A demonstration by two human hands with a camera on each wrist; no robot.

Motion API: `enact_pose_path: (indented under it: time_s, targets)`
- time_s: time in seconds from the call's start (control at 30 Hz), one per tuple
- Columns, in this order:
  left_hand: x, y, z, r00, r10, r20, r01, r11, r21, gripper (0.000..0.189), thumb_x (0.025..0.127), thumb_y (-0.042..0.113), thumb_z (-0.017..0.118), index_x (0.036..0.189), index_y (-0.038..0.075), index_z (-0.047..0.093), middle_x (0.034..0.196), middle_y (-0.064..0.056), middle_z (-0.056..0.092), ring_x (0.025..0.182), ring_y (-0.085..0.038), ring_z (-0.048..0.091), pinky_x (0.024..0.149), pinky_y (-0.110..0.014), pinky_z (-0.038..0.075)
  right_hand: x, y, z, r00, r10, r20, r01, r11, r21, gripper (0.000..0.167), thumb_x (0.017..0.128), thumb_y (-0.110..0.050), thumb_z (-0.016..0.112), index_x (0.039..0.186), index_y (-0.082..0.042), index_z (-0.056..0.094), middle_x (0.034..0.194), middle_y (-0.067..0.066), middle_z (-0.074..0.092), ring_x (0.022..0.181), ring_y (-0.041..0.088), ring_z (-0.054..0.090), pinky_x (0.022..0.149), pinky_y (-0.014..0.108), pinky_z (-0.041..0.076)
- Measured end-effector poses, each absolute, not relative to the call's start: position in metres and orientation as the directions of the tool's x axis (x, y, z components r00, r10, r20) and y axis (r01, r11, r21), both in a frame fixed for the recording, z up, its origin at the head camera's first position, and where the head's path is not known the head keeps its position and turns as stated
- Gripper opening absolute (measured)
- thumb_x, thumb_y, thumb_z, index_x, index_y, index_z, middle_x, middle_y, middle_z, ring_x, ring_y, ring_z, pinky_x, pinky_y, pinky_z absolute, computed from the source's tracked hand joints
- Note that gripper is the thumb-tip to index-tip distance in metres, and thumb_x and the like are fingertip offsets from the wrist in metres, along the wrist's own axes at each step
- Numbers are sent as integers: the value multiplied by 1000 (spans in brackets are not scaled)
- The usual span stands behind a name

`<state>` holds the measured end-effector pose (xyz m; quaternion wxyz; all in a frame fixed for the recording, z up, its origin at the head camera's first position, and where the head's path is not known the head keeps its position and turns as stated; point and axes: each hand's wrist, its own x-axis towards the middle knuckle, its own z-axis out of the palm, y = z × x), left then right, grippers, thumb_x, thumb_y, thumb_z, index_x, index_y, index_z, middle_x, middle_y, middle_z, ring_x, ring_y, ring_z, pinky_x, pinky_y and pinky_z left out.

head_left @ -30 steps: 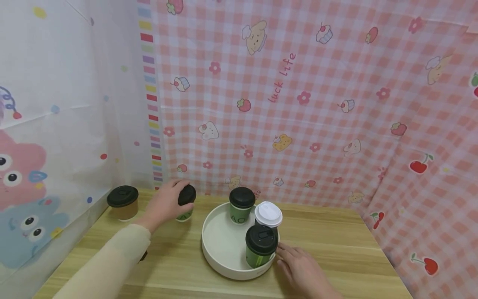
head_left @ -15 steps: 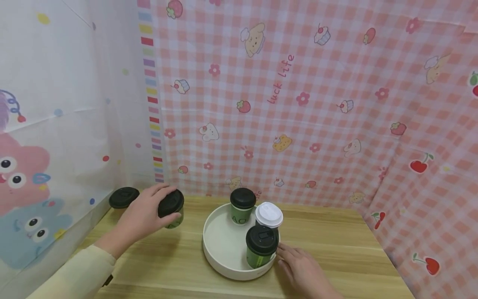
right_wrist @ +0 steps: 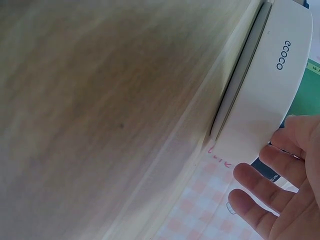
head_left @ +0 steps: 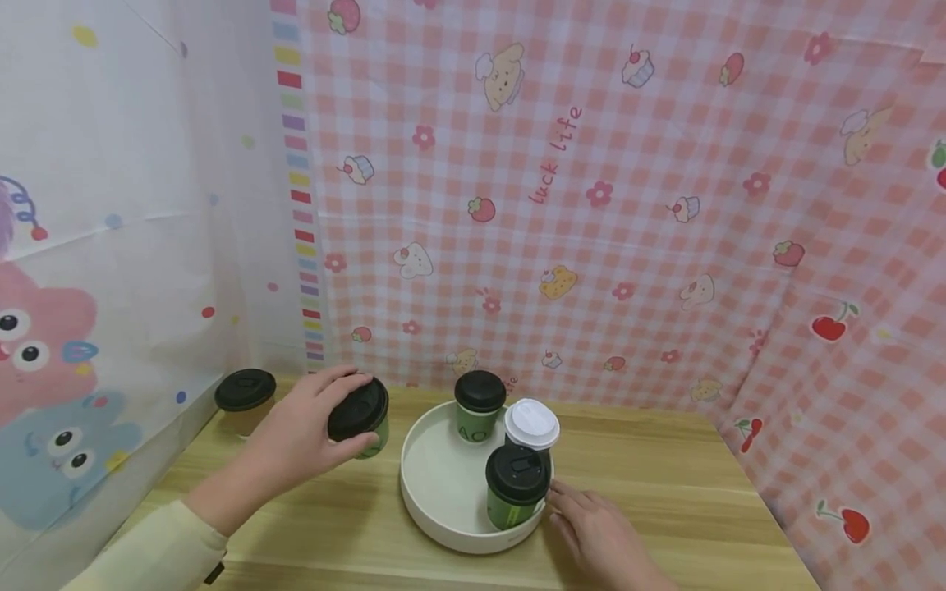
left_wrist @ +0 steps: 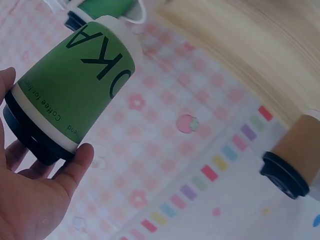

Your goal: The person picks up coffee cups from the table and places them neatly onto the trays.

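My left hand (head_left: 299,431) grips a green paper coffee cup (left_wrist: 82,75) by its black lid (head_left: 358,408), thumb on one side and fingers on the other. The cup is raised off the table, left of a round white tray (head_left: 436,529). Inside the tray stand a green cup with a black lid (head_left: 476,419) at the back, a dark cup with a white lid (head_left: 532,423) at the right, and another black-lidded green cup (head_left: 510,509) at the front. My right hand (head_left: 599,529) touches the tray's right outer wall with relaxed fingers.
A brown cup with a black lid (head_left: 245,398) stands at the table's far left, partly behind my left hand. The wooden table (head_left: 650,468) meets a pink checked cloth (head_left: 443,271) at the back and a white patterned cloth (head_left: 148,271) on the left.
My left hand has lifted the green cup from the back of the table, drawn it left and nearer, then moved it slightly right. The right hand and tray stay in place.
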<state>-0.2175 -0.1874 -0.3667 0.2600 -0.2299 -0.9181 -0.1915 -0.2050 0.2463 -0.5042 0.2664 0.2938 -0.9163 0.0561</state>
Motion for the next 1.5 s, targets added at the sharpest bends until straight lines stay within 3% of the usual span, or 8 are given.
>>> enact_pose_path:
  time_s: [0.33, 0.77, 1.3, 1.5]
  targets:
    - [-212, -167, -367, -687, 375, 622, 599, 777, 194, 73, 79, 36, 96, 141, 13, 66, 146, -13, 62, 130, -38, 65, 94, -53, 63, -203, 245, -502, -680, -505, 532, -572, 819, 48, 34, 91, -16, 82, 124, -14, 77, 134, 4, 76, 103, 20, 76, 90, 42, 62]
    - [-207, -146, -372, -722, 387, 573, 598, 767, 235, 71, 82, 41, 93, 143, 17, 66, 150, -10, 61, 131, -35, 65, 94, -53, 63, -201, 245, -501, -719, -496, 486, -566, 824, 4, 36, 95, -21, 79, 130, -14, 75, 138, 4, 74, 110, 22, 76, 95, 45, 61]
    - [-210, -125, -380, -669, 409, 621, 647, 732, 214, 71, 79, 38, 96, 141, 17, 67, 146, -9, 64, 129, -33, 66, 95, -50, 64, -200, 244, -500, -736, -488, 470, -559, 829, -14, 35, 96, -21, 78, 130, -12, 75, 138, 6, 74, 113, 23, 76, 96, 46, 61]
    - [-211, -118, -382, -675, 418, 608, 649, 728, 219, 72, 79, 40, 95, 141, 17, 66, 146, -10, 64, 131, -33, 65, 97, -51, 63, -200, 243, -500, -739, -483, 470, -554, 832, -15, 35, 96, -19, 78, 130, -11, 75, 137, 7, 75, 114, 23, 76, 96, 46, 61]
